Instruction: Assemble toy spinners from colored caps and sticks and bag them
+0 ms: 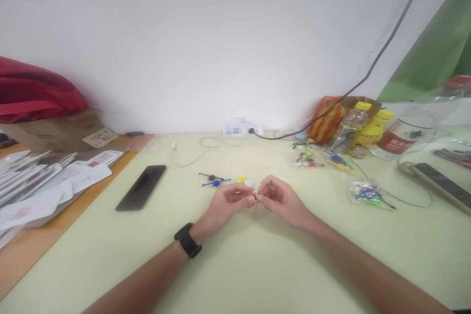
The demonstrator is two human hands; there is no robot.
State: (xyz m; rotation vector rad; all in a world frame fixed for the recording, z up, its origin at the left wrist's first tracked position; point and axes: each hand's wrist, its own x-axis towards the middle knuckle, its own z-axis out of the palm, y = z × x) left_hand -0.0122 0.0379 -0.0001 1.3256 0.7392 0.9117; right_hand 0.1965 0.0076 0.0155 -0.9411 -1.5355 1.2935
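Observation:
My left hand (231, 200) and my right hand (278, 200) meet over the middle of the table, fingertips almost touching. Pinched between them is a thin red plastic stick piece (255, 208), held roughly upright; its centre is covered by my fingers. Just beyond my left hand lie a black stick piece with a round middle (211, 177) and a blue one (216, 183) of similar shape. A yellow piece (242, 179) and a white round piece (248, 183) sit behind my fingertips, partly hidden. A black watch (188, 240) is on my left wrist.
At left are a black phone (142, 188), white packets (73, 176) and a cardboard box (55, 130). Clear bags of coloured pieces (370, 194), bottles (372, 132) and a second phone (443, 186) lie at right. A dark cable (382, 54) runs down to a power strip (237, 127).

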